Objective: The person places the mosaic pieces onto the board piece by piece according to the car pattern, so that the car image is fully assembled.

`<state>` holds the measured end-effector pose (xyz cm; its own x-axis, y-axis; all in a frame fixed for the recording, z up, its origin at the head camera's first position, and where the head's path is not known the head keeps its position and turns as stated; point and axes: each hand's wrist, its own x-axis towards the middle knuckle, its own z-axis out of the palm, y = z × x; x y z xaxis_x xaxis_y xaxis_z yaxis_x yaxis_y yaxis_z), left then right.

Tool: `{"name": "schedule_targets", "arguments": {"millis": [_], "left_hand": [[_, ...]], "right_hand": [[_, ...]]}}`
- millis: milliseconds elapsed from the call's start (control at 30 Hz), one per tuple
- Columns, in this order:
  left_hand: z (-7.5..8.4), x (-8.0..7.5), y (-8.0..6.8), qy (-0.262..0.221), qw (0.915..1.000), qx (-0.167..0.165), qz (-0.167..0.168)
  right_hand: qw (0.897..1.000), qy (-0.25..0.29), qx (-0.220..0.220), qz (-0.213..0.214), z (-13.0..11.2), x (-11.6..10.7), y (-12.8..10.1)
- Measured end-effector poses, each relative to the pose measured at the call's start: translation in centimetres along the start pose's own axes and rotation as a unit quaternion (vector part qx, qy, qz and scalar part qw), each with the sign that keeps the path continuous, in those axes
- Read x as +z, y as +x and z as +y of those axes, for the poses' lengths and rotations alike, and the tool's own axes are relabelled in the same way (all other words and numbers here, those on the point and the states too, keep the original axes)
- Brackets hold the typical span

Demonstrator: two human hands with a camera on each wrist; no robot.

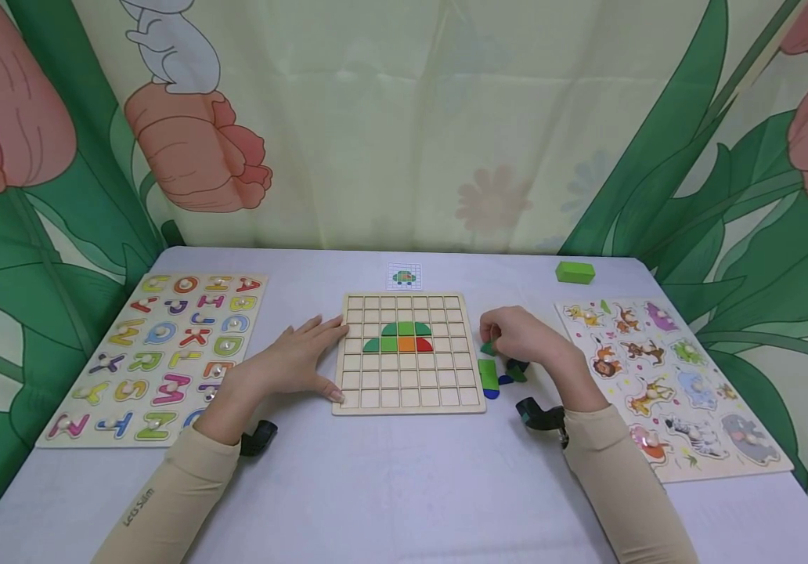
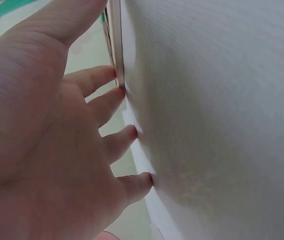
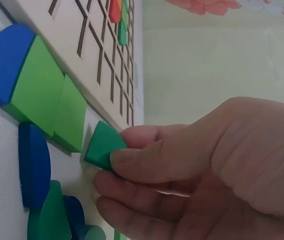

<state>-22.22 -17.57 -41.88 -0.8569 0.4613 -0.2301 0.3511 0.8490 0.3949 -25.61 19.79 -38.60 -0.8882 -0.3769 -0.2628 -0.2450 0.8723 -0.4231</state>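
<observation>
A wooden grid board (image 1: 369,380) lies mid-table, with light green, dark green, orange (image 1: 406,345) and red (image 1: 423,345) blocks in its cells. At its left edge, my left hand (image 1: 291,360) touches the frame with thumb and fingertips, fingers spread. To the board's right, my right hand (image 1: 520,333) pinches a dark green quarter-round block (image 3: 101,146) between thumb and fingers. Loose blocks lie beneath and beside this hand: light green blocks (image 3: 37,85), a blue half-round block (image 3: 7,65), another blue block (image 3: 34,165) and a dark green block (image 3: 49,215), some partly hidden.
Behind the board lies a small pattern card (image 1: 404,276). A letter puzzle (image 1: 143,384) occupies the left side and an animal puzzle (image 1: 672,384) the right. A light green box-shaped block (image 1: 575,272) stands at the back right. A printed curtain (image 1: 390,157) hangs behind the table.
</observation>
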Motion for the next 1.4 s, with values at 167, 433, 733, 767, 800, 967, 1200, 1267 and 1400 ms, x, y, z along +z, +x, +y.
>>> {"name": "schedule_targets", "arguments": {"millis": [167,433,733,767,800,967,1200,1267,1400], "left_hand": [[-0.1,0.0,0.0,0.001,1.0,0.0,-0.001],[-0.1,0.1,0.0,-0.003,1.0,-0.001,-0.001],[0.2,-0.1,0.0,-0.007,1.0,-0.002,-0.005],[0.1,-0.1,-0.1,-0.006,1.0,-0.003,-0.005],[0.1,-0.1,-0.1,-0.005,1.0,-0.002,-0.004],[-0.1,-0.1,-0.1,-0.003,1.0,0.0,0.0],[0.0,-0.1,0.1,-0.005,1.0,-0.002,0.001],[-0.1,-0.1,0.1,-0.005,1.0,-0.003,0.0],[-0.1,0.0,0.0,-0.005,1.0,-0.001,0.0]], "right_hand": [[0.999,0.015,-0.021,0.021,-0.4,-0.2,0.0],[0.996,0.071,-0.037,0.044,-1.1,0.7,0.7],[0.989,0.112,-0.019,0.098,-2.7,2.5,1.5],[0.988,0.116,-0.017,0.104,-2.9,2.7,1.7],[0.987,0.118,-0.013,0.109,-3.1,2.8,1.8],[0.988,0.114,-0.006,0.107,-3.3,3.3,2.2],[0.994,0.068,0.004,0.086,-4.0,3.7,1.9],[0.994,0.056,0.007,0.09,-4.2,3.8,1.9],[0.994,0.036,0.017,0.1,-4.7,4.1,2.0]]}}
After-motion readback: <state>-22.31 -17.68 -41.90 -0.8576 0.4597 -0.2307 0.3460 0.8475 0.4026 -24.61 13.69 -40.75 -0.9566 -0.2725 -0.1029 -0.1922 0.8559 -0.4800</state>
